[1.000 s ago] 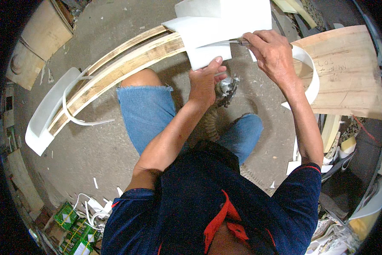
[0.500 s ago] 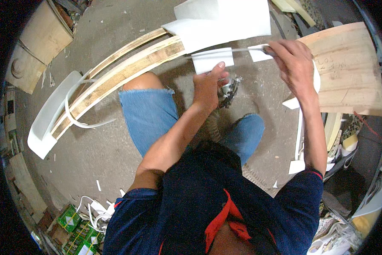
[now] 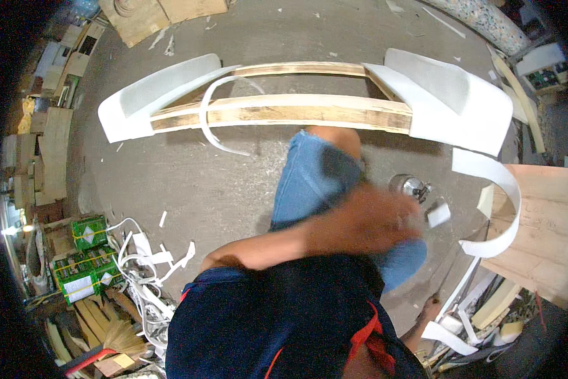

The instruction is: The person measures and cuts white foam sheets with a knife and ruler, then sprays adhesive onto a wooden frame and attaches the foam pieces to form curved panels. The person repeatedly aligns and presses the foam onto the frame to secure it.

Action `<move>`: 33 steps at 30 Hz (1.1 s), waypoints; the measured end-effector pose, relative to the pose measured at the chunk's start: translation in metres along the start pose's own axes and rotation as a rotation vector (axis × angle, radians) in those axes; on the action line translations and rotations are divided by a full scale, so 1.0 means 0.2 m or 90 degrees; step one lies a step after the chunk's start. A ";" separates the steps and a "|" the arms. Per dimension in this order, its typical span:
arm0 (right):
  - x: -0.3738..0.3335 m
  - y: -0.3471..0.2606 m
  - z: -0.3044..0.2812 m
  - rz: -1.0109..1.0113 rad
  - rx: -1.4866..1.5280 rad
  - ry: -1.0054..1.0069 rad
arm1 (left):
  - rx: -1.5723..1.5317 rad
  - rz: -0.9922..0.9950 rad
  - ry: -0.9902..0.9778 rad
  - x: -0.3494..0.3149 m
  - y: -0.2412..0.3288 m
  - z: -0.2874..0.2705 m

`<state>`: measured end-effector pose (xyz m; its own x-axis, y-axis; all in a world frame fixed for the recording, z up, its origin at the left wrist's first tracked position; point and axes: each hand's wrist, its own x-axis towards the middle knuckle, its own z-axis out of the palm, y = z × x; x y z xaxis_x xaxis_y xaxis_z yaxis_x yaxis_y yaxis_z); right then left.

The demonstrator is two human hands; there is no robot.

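My left hand [image 3: 394,218] reaches across over my knees, smeared by motion, so its fingers cannot be made out. Just beyond its fingertips is a small white foam piece [image 3: 438,216]; whether the two touch is unclear. A silvery metal tool with a round body [image 3: 410,187] is on the floor close to that hand. Down at the lower right, my right hand [image 3: 430,308] is beside a white foam strip [image 3: 448,335], its fingers too small and dark to read. In front of my knee lies a curved wooden frame [image 3: 309,114] with white foam padding [image 3: 451,114] on both ends.
A thin white strip [image 3: 208,117] loops over the frame. At right, a curled wide foam strip [image 3: 511,189] overlaps a plywood sheet [image 3: 539,221]. White scraps [image 3: 148,278], green boxes [image 3: 85,271] and a straw broom [image 3: 123,338] occupy the lower left.
The view has swung right and the frame now lies fully across it. My hands have parted from the white pieces they held up; the right has dropped to the lower right.
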<state>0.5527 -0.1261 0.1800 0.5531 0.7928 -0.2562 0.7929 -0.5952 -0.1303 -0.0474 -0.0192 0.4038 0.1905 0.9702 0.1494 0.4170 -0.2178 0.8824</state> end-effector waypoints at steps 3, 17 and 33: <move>-0.04 0.09 0.09 0.056 -0.256 -0.145 | 0.482 -0.096 0.539 -0.13 -0.04 -0.66; -0.31 -2.26 -0.61 -0.845 0.126 0.204 | 0.464 -0.163 0.944 -0.77 -0.26 -1.21; -0.58 -2.80 -0.51 -0.952 0.039 0.201 | 0.462 -1.144 0.094 -2.65 -1.02 -0.18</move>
<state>0.0705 0.1288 0.3801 -0.6821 0.6427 0.3488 0.6488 0.7520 -0.1168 -0.2649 -0.4842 0.1602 -0.8576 0.0667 -0.5099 0.2459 0.9241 -0.2926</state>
